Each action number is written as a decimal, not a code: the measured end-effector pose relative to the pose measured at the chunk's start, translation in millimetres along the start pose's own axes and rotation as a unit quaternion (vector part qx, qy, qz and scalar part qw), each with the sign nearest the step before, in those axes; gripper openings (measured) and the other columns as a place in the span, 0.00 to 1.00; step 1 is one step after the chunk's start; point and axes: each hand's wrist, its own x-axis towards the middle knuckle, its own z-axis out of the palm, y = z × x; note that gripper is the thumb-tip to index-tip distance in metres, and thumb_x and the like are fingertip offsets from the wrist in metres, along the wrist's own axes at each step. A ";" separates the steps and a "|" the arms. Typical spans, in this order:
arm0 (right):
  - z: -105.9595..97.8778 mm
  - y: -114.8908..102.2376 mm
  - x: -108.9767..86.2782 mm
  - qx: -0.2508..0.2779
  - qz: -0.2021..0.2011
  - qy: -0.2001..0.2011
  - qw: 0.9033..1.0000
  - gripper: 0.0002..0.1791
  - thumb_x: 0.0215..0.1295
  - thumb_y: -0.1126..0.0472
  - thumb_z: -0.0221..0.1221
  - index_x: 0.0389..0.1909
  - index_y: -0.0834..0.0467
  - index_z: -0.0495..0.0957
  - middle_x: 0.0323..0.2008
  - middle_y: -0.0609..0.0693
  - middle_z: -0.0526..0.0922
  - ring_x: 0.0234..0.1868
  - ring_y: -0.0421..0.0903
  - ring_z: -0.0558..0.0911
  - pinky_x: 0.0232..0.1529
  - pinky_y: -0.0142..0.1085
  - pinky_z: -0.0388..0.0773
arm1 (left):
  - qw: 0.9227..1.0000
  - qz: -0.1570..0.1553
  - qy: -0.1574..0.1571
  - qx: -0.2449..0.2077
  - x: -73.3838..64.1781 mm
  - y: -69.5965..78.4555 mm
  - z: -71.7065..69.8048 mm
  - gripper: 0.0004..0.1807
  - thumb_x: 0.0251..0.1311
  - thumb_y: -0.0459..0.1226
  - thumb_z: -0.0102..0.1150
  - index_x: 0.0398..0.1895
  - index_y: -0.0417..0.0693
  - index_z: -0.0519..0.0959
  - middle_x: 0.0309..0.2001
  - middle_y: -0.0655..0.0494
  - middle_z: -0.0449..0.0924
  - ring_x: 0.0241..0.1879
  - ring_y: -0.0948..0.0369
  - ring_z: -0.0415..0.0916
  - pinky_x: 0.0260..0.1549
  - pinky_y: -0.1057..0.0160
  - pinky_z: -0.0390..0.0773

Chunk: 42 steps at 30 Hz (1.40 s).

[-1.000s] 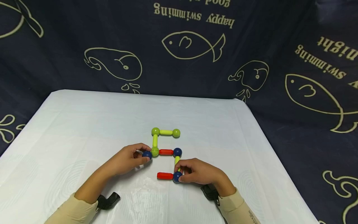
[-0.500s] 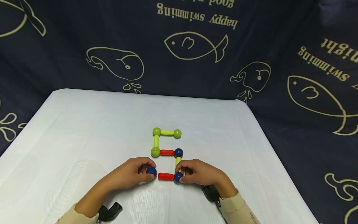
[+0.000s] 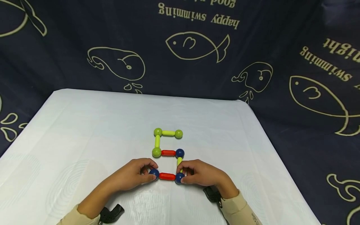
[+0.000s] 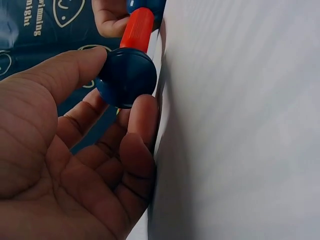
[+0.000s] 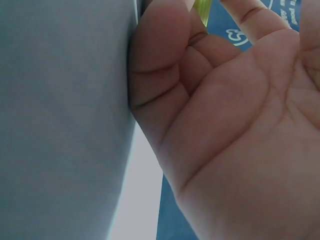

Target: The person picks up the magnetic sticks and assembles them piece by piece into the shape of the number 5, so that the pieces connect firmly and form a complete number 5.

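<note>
My left hand (image 3: 134, 174) pinches a blue ball (image 4: 127, 77) between thumb and fingers. That ball meets the left end of a red rod (image 3: 167, 176). At the rod's other end, my right hand (image 3: 200, 172) grips a second blue ball (image 3: 179, 178), its fingers over the lower part of a yellow-green rod (image 3: 179, 161). This rod runs up to a third blue ball (image 3: 180, 153). From there another red rod (image 3: 168, 153) leads left to a green ball (image 3: 156, 152). A yellow-green rod (image 3: 157, 141) continues up to a green ball (image 3: 158, 132), and one more rod (image 3: 168, 133) ends at a green ball (image 3: 178, 134).
A white cloth covers the table (image 3: 98, 125). Behind it hangs a dark blue curtain (image 3: 197, 78) with fish drawings and lettering. Black wrist devices (image 3: 111, 214) sit at both sleeves.
The left hand has brought its blue ball down from beside the lower green ball, then right onto the red rod's free end. The right hand has stayed in place.
</note>
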 end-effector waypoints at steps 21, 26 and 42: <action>0.1 -0.7 1.5 -0.008 0.006 0.004 1.000 0.12 0.66 0.58 0.65 0.47 0.42 0.79 0.28 0.41 0.75 0.28 0.36 0.72 0.30 0.30 0.69 | 1.000 0.007 -0.022 0.007 -0.9 0.2 -0.5 0.14 0.60 0.44 0.69 0.46 0.51 0.80 0.28 0.63 0.74 0.30 0.65 0.72 0.31 0.65 0.73; 0.3 -0.7 1.3 -0.006 0.007 0.003 1.000 0.12 0.66 0.58 0.65 0.47 0.42 0.79 0.28 0.41 0.75 0.28 0.36 0.72 0.30 0.29 0.69 | 1.000 0.006 -0.023 0.006 -0.8 -0.3 -0.5 0.14 0.60 0.44 0.69 0.45 0.51 0.80 0.27 0.63 0.74 0.29 0.65 0.71 0.30 0.65 0.73; -0.6 0.3 0.1 0.002 0.007 0.001 1.000 0.11 0.66 0.57 0.65 0.48 0.43 0.80 0.29 0.42 0.76 0.28 0.36 0.73 0.30 0.30 0.70 | 1.000 0.016 -0.016 -0.004 -0.5 -0.8 -0.4 0.14 0.61 0.44 0.68 0.46 0.48 0.80 0.29 0.62 0.74 0.30 0.65 0.71 0.29 0.66 0.73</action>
